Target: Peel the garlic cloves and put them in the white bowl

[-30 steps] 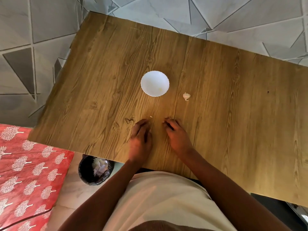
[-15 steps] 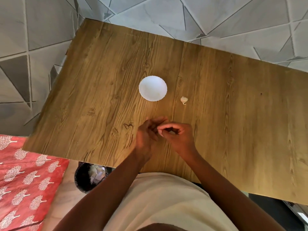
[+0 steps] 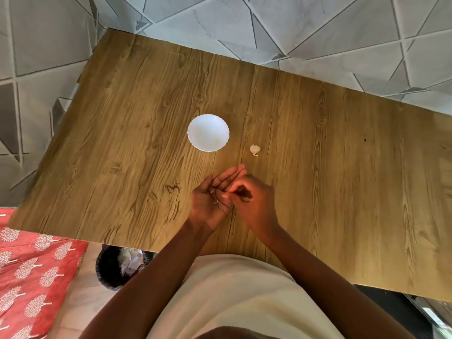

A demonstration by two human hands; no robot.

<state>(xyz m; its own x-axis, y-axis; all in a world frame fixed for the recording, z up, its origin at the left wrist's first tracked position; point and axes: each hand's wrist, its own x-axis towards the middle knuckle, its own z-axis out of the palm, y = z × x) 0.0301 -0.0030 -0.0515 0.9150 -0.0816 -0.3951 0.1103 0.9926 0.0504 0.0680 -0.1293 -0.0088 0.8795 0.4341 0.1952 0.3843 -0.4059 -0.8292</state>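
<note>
At the far left, grey floor tiles (image 3: 44,37) with a dark triangular pattern are seen, and below them a red cloth (image 3: 31,272) printed with white trees. Beside the cloth, a black bin (image 3: 110,267) holding crumpled white scraps is set on the floor, partly hidden under the near edge of the desk (image 3: 342,192). The desk is a wood-grain top laid at an angle across the view, with the tiled floor continued beyond its far edge.

Near the middle of the desk, the white bowl (image 3: 208,132) is placed upright; a faint yellowish speck is seen inside it, too small to be identified. Just to its right, apart from it, a garlic clove (image 3: 254,150) with its papery skin is left lying on the wood.

Nearer the person, the left hand (image 3: 212,196) is held palm up with its fingers straight and relaxed; a few small pale flecks are carried on the palm. The right hand (image 3: 254,199) is brought against the left palm, its grip curled with thumb and forefinger drawn together at the palm; whether anything is pinched cannot be told.
</note>
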